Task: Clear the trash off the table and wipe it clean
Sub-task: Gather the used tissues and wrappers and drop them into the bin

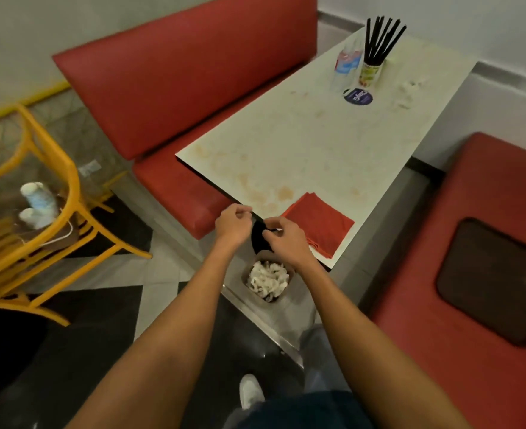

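Two hands at the near edge, stains and scraps left to clear

Pale and blotched with stains, the surface [301,144] runs from frame centre to upper right. A folded red cloth [320,226] lies at its near edge; it looks soft and light, best gathered from above in a full palm. Below, a small bin [244,275] holds crumpled paper. The left hand [233,224] and right hand [283,241] hover above it with fingers curled; I cannot tell whether they pinch anything. At the far end stand a flimsy bottle [345,66] and a cup of black straws [370,72], with feather-light tissue [410,88] and a blue sticker [358,96]. No lettering is readable.
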Demonstrator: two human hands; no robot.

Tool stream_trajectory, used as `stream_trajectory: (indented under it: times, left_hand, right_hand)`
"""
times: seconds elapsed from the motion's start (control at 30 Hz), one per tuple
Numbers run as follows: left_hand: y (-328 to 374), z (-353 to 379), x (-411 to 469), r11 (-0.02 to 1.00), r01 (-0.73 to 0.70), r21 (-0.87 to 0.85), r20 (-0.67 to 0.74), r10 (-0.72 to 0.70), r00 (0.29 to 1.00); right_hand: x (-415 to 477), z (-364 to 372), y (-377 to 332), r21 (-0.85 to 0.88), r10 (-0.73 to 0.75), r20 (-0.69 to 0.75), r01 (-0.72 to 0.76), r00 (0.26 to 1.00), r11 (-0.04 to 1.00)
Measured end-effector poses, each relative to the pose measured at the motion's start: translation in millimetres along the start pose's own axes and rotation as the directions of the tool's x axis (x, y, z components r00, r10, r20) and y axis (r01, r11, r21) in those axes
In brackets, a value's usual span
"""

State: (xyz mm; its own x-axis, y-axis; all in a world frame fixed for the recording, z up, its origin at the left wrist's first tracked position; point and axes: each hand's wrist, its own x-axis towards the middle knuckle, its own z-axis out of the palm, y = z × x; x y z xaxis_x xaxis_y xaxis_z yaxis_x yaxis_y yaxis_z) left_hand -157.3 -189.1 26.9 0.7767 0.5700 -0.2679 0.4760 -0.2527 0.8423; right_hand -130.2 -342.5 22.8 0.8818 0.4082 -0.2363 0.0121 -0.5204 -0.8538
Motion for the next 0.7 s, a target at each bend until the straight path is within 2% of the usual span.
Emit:
stream_trajectory:
  times: [0.17, 0.33, 0.5, 0.7]
  left_hand:
    - [60.1, 15.0, 12.6, 0.993, -0.115, -0.013, 0.080, 0.116, 0.990]
    - [118.9, 60.0, 43.4, 0.980, -0.201, -0.011, 0.153, 0.200, 0.968]
    - [172.6, 127.3, 95.3, 0.967, -0.254, -0.005, 0.203, 0.250, 0.947]
    - [234.5, 226.4, 171.8, 0.969, -0.245, 0.012, 0.260, 0.234, 0.937]
  right_hand:
    - [12.0, -56.9, -22.7, 0.024, -0.042, -0.099, 0.045, 0.994, 0.999]
    - [55.6, -119.4, -20.0, 0.010, -0.059, -0.191, 0.062, 0.980, 0.998]
    - [120.7, -188.5, 4.4, 0.035, -0.004, -0.239, 0.012, 0.971, 0.999]
    - [225.4, -284.8, 44.2, 0.030, 0.026, -0.281, -0.018, 0.959, 0.999]
